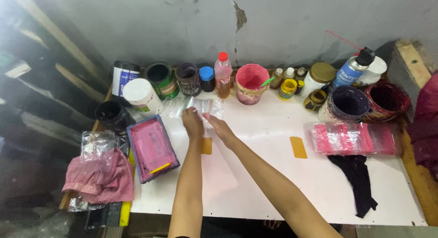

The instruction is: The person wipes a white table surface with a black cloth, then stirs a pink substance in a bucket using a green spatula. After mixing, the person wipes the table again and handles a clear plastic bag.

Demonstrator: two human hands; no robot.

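A: Where are your hands?
B: Your left hand and right hand pinch one clear plastic pouch near the white tabletop's far edge.
A: Progress?
B: Pink printed pouches lie stacked to the right; this one looks unprinted.

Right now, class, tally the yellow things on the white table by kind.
Yellow rectangular patches on the tabletop: 2
Small yellow-capped bottle: 1
Yellow strip on the pink screen frame: 1
Total: 4
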